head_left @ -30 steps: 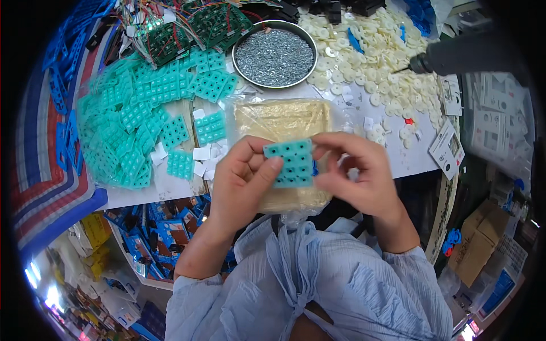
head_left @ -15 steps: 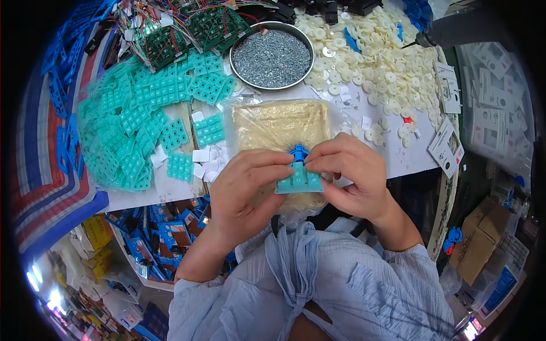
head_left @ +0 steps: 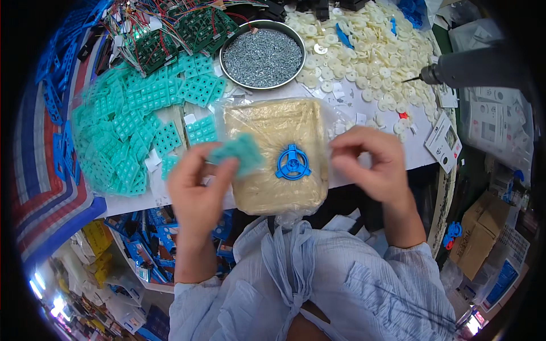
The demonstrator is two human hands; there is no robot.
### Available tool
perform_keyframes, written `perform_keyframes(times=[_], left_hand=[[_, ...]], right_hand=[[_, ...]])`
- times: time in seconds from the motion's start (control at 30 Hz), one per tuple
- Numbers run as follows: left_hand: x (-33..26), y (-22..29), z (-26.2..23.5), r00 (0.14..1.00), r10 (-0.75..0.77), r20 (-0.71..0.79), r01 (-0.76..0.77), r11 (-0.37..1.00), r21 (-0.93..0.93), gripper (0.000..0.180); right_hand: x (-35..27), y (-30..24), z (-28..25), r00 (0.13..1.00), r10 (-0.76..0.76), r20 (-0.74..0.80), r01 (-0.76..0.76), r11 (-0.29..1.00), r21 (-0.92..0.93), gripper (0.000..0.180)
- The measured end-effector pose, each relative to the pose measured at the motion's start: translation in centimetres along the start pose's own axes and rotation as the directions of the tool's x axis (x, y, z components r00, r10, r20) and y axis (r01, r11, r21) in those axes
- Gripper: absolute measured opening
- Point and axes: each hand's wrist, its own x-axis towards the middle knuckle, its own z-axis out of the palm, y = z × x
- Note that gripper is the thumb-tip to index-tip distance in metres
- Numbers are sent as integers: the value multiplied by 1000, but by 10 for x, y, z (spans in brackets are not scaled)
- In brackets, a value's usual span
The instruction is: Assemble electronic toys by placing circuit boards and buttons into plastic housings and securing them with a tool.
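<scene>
Between the thumb and fingers of my left hand (head_left: 196,184), a teal rubber keypad (head_left: 242,154) is held tilted above the left side of a plastic-wrapped tan block (head_left: 256,190); both are smeared by motion. My right hand (head_left: 372,162) hovers just past the block's right edge, fingers curved and a gap between thumb and forefinger, with nothing seen in it. A blue plastic ring with spokes (head_left: 293,163) lies flat on the block between the two hands. Left of the block, a big pile of teal keypads (head_left: 122,131) spreads over the table, partly in clear plastic.
Behind the block stands a round metal tray of small screws (head_left: 263,57). Cream plastic discs (head_left: 369,54) heap at the back right, below a dark electric screwdriver (head_left: 463,71). Wired green circuit boards (head_left: 205,28) lie at the back left. Blue casings (head_left: 145,244) fill a bin under the table.
My hands have parted. The left has carried the keypad left off the blue ring, and the right has let go and drawn back right. The ring now shows whole on the block.
</scene>
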Motion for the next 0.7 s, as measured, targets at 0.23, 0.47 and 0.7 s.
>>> perform_keyframes(times=[0.23,0.47,0.7], left_hand=[[51,-39,-193,894,273,-356,-67,866,495,25],[100,-13,-261,886,303,-350,155,518,841,44],[78,-18,-279,769,566,-298,164,275,947,51]], right_hand=[[-6,21,-106,912,4,-409,-129,952,-279,11],[25,37,-242,849,-203,-489,-334,512,-792,25],[74,142,-369,792,184,-582,-610,213,-763,62]])
